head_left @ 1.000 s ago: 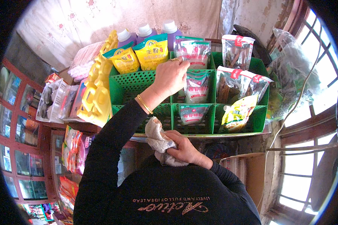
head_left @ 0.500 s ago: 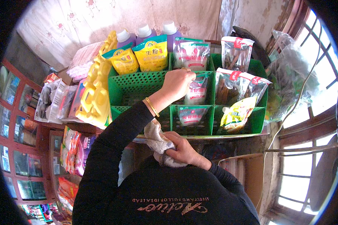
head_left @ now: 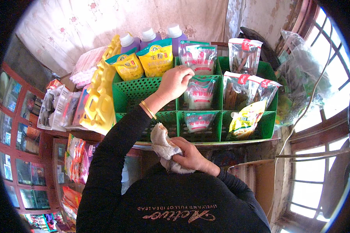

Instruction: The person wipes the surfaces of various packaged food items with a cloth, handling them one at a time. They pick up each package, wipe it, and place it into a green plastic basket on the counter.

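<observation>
My left hand (head_left: 174, 83), with a gold bracelet at its wrist, hovers over the middle row of a green divided crate (head_left: 144, 86). Its fingers are curled together beside the upper left edge of a clear pouch of white contents (head_left: 200, 95); their tips are hidden, so whether they grip anything does not show. Similar pouches stand behind (head_left: 199, 59) and in front (head_left: 199, 121) of that one. Close to my body, my right hand (head_left: 189, 155) is closed round a crumpled pale cloth (head_left: 162, 144), which hangs just in front of the crate's near edge.
Yellow and green packets (head_left: 156, 59) stand at the crate's back left. Clear bags of brown sticks (head_left: 237, 91) and a yellow packet (head_left: 247, 121) fill its right part. Purple bottles with white caps (head_left: 174, 39) rise behind. Yellow jugs (head_left: 99, 108) line the left side; a cable (head_left: 311, 97) hangs at right.
My left hand has shifted left and slightly up, uncovering more of the middle pouch. My right hand and the cloth have stayed nearly in place.
</observation>
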`<state>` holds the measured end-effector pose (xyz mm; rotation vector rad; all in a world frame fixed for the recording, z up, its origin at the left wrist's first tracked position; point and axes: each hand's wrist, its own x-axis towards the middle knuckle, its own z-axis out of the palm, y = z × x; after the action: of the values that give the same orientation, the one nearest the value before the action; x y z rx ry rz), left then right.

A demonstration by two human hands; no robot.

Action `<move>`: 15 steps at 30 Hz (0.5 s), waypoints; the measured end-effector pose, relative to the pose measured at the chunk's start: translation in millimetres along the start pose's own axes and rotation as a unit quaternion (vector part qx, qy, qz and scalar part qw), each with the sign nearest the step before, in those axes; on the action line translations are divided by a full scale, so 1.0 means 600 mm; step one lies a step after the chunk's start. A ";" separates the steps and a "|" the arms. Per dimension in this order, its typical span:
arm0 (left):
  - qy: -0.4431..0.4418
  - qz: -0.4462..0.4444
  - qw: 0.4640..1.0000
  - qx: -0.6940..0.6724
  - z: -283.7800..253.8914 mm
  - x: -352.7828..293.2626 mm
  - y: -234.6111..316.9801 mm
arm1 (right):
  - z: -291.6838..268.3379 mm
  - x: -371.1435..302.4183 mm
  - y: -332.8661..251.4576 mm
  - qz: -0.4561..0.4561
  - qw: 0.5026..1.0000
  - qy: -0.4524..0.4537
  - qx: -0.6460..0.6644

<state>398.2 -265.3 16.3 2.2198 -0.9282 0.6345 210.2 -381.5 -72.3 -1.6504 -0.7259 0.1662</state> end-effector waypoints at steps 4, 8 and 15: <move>-0.008 0.016 0.998 0.059 0.005 -0.008 0.000 | -0.001 0.001 -0.003 0.005 1.000 -0.002 -0.003; -0.039 0.004 0.988 0.146 0.008 -0.013 0.008 | 0.000 -0.002 0.003 0.007 1.000 0.003 -0.003; -0.016 -0.011 0.995 0.095 -0.008 -0.006 -0.002 | 0.002 -0.005 0.005 0.015 1.000 -0.002 -0.003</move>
<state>395.8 -259.9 16.7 2.4110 -0.8894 0.7037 208.2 -382.0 -76.0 -1.6680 -0.7060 0.1899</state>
